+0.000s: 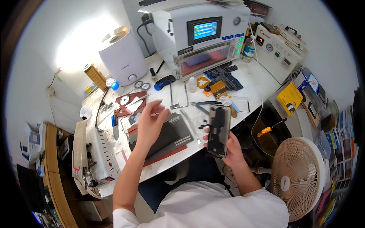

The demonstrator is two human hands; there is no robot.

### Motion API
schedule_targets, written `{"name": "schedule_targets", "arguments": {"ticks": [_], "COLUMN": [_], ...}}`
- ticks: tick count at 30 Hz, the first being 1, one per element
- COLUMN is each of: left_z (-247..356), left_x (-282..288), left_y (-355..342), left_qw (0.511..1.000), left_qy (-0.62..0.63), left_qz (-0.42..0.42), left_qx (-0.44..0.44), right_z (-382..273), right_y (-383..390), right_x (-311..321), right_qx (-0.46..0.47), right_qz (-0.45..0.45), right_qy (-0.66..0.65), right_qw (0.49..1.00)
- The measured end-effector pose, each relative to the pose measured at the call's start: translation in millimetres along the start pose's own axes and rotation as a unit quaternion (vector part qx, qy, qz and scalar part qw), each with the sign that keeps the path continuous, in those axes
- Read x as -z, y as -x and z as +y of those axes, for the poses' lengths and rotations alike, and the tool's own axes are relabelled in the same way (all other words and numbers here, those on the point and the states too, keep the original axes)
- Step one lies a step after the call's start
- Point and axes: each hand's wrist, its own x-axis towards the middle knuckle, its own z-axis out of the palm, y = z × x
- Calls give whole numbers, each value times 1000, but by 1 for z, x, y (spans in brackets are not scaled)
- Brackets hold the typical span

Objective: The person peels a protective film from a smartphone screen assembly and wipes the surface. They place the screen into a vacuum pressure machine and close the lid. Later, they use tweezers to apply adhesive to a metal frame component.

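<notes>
My right hand (234, 150) grips a phone screen assembly (219, 127) by its lower edges, tilted upright at the front edge of the bench. Its dark inner side faces me, and a small flex cable (205, 126) sticks out from its left edge. My left hand (149, 123) hovers over a dark grey work mat (167, 136), its fingers loosely bent and apart, with nothing visible in them. Beyond the mat lies a thin black phone frame (179, 95). Pliers (203, 105) rest between that frame and the phone screen assembly.
A white machine (163, 38) with a lit display stands at the back. Black gloves (226, 76), a small bottle (192, 84) and a blue-black tool (164, 82) lie before it. A fan (298, 178) is at right, a white humidifier-like device (121, 57) at back left.
</notes>
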Motion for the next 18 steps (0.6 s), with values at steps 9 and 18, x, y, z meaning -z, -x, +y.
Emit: {"name": "schedule_targets", "arguments": {"ticks": [9,18], "left_z": [-44,-70], "left_x": [-130,-2], "left_y": [-130,-102], "left_qw": [965,953], "left_qy": [-215,-273], "left_qz": [72,112], "left_qx": [-130,-68], "right_z": [-33,-33], "right_y": [31,3], "right_x": [39,46], "right_qx": [100,83], "right_qz": [105,78], "right_qy": [63,58], "right_qw": [987,992]}}
